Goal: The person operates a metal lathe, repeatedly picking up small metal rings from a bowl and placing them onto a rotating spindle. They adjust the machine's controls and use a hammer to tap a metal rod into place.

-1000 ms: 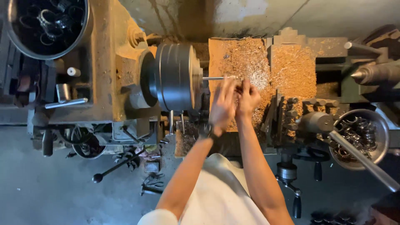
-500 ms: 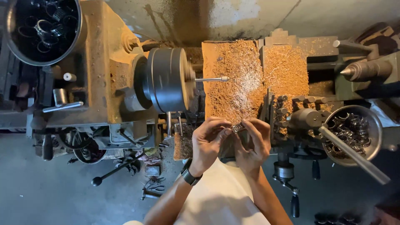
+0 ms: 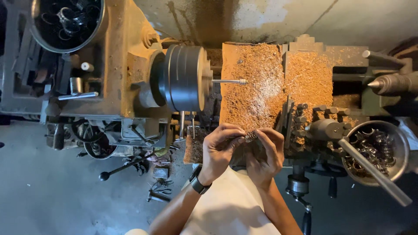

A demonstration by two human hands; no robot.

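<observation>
Two bare hands meet in front of a lathe, seen from above. At far left a bowl (image 3: 67, 24) of dark metal rings sits on the machine. The chuck (image 3: 183, 78) grips a thin rod (image 3: 229, 81). Below it, the left hand (image 3: 219, 150) and right hand (image 3: 265, 154) together pinch a small ribbed part (image 3: 250, 137) between fingertips. Shavings (image 3: 257, 87) cover the bed. At far right, another bowl (image 3: 378, 150) holds rings.

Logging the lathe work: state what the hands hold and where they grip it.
A small ribbed metal part, pinched between the fingertips of the left hand and right hand, one at each end.
</observation>
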